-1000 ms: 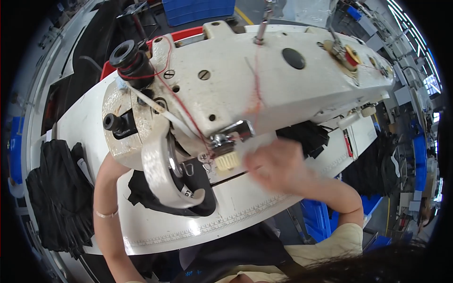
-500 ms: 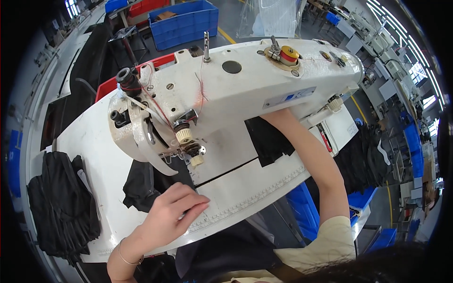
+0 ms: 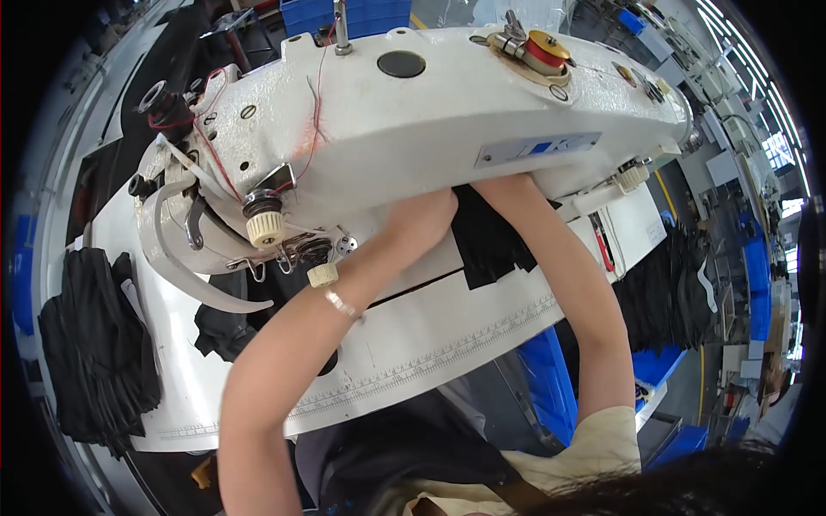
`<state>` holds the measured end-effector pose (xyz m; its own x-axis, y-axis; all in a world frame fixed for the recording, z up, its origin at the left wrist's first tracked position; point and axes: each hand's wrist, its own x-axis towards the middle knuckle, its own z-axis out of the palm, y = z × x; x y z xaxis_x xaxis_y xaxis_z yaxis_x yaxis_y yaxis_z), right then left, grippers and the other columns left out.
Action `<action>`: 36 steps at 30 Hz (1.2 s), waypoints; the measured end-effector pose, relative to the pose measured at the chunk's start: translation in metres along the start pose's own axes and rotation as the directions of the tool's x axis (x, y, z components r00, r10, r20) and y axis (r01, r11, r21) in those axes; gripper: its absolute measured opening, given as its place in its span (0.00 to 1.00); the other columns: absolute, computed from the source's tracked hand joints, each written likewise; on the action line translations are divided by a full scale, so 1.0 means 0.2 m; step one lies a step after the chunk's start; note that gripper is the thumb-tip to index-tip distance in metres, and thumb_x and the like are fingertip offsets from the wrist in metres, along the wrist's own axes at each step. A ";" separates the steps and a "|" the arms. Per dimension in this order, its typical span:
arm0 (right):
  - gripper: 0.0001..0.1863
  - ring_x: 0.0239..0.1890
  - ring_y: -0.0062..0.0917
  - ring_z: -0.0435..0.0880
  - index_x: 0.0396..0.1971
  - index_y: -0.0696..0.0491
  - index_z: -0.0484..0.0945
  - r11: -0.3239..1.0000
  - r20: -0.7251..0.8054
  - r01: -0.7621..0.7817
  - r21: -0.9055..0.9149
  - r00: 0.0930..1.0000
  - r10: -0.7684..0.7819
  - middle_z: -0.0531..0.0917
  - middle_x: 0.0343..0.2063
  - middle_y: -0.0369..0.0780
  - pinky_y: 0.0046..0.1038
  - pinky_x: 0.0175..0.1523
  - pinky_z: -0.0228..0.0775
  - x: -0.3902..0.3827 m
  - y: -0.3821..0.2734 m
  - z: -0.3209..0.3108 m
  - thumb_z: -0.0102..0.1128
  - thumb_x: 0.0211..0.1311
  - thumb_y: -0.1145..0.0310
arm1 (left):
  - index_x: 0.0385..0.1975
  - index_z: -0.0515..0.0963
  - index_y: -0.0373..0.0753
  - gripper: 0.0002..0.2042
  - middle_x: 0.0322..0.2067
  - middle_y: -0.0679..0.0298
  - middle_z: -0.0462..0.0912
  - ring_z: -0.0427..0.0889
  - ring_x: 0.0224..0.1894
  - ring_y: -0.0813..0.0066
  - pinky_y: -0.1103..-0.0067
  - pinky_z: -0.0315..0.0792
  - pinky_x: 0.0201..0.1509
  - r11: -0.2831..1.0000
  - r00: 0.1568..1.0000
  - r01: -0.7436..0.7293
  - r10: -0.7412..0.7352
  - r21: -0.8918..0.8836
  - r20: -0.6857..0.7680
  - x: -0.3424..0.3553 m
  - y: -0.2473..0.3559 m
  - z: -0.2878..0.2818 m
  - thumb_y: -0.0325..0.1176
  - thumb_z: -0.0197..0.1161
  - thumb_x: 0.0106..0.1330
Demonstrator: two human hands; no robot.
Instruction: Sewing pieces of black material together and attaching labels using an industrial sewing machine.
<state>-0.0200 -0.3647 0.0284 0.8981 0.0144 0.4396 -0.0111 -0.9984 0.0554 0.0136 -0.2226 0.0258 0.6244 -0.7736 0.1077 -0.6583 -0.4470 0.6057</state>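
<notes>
Has left hand [image 3: 433, 217] and right hand [image 3: 505, 184] under the white sewing machine [image 3: 404, 120], by black cloth [image 3: 489, 245] on the white table [image 3: 413, 335], right of centre; cannot tell either grip. Faces blue crate [image 3: 372, 12] far, blue bin [image 3: 551, 387] near right.

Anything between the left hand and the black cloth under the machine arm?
Nothing visible: the left hand is beside the black cloth. The white machine arm partly covers both, so whether they touch is unclear.
</notes>
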 end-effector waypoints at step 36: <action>0.15 0.16 0.12 0.68 0.48 0.59 0.77 -0.182 0.775 -0.754 0.632 0.617 0.136 0.77 0.23 0.33 0.15 0.20 0.53 -0.85 -0.26 -1.07 0.58 0.60 0.76 | 0.48 0.74 0.35 0.13 0.46 0.53 0.78 0.76 0.51 0.58 0.70 0.70 0.54 0.952 0.890 0.040 -0.172 -0.303 -0.422 0.24 -0.06 0.18 0.33 0.51 0.66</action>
<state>-0.2658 -0.3044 0.1431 0.8933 -0.1693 -0.4164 -0.3972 0.1364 -0.9075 0.0356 -0.2700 -0.0039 0.8463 -0.4225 0.3244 -0.4744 -0.3210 0.8197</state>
